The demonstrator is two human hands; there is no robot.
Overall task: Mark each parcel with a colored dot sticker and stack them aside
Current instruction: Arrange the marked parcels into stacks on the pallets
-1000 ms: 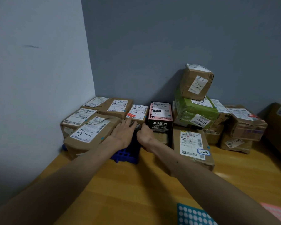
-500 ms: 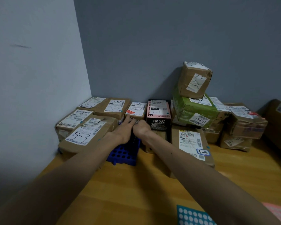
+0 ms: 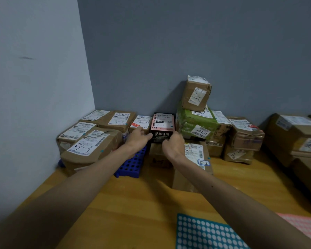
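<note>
Parcel [image 3: 162, 125] between left hand [image 3: 137, 139], right hand [image 3: 173, 146]

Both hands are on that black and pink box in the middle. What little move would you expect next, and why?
Probably settle the black and pink box squarely in its spot and let go. The left hand and right hand hold its sides, it already carries a teal dot, and it sits just above a brown parcel.
</note>
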